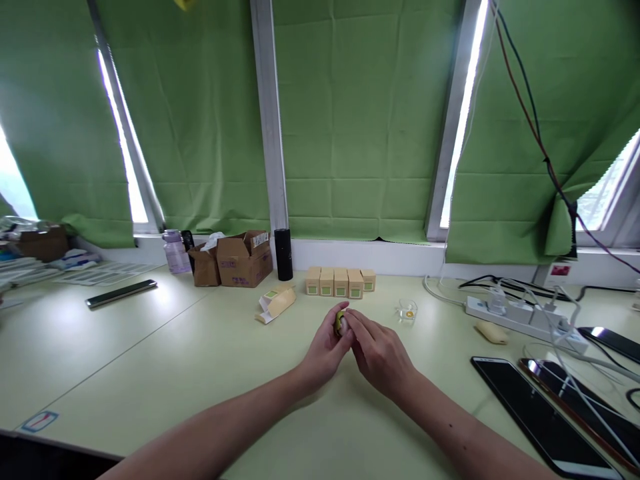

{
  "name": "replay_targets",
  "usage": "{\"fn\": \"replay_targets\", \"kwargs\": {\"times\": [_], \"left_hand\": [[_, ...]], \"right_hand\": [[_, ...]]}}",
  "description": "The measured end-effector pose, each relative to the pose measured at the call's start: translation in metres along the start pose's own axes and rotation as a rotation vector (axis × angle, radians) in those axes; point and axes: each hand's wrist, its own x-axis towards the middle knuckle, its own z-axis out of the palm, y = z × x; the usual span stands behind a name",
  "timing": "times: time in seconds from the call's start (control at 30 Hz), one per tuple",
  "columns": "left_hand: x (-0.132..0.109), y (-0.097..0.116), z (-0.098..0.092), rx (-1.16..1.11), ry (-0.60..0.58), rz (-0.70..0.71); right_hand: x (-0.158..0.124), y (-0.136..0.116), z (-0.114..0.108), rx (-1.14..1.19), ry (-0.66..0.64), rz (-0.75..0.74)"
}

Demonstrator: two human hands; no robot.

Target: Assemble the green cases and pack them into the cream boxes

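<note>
My left hand (323,353) is closed around a small rounded yellow-green and white object (341,324), which shows between the fingertips above the table. My right hand (383,350) meets it from the other side, its fingers bent together and pressed on the object. Much of the thing is hidden by my fingers, and I cannot make out its kind. Beyond my hands an opened small carton (277,304) lies on its side. Several small tan boxes (341,283) with green labels stand in a row at the back. To the right sits a clear plastic piece (407,310) with something yellow in it.
A brown cardboard box (244,260), a black cylinder (283,255) and a purple bottle (176,252) stand along the back. On the right are a power strip (523,319) with cables, a dark tablet (537,407) and a cream-coloured object (491,331). A dark flat bar (121,293) lies left.
</note>
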Motion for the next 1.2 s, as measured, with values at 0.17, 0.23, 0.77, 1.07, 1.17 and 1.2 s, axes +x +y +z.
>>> {"fn": "replay_targets", "kwargs": {"times": [0.17,0.23,0.77,1.07,1.17,1.2], "left_hand": [[0.0024,-0.0001,-0.0020,0.067,0.010,0.002],[0.0028,0.0009,-0.0023,0.116,0.023,-0.007],[0.0042,0.0029,0.0000,0.166,0.009,0.029],[0.0048,-0.0012,0.0001,0.180,0.034,0.064],[0.0044,-0.0012,0.0012,0.194,0.047,0.060],[0.0043,-0.0010,0.0017,0.196,0.054,0.059]], "right_hand": [[0.0008,-0.0034,0.0008,0.020,0.019,0.022],[0.0007,-0.0040,0.0014,0.021,0.031,0.015],[-0.0002,-0.0040,0.0042,-0.024,0.027,0.018],[0.0002,-0.0043,0.0054,-0.047,0.033,0.024],[-0.0010,-0.0039,0.0065,-0.049,0.027,0.031],[-0.0013,-0.0037,0.0068,-0.049,0.029,0.030]]}}
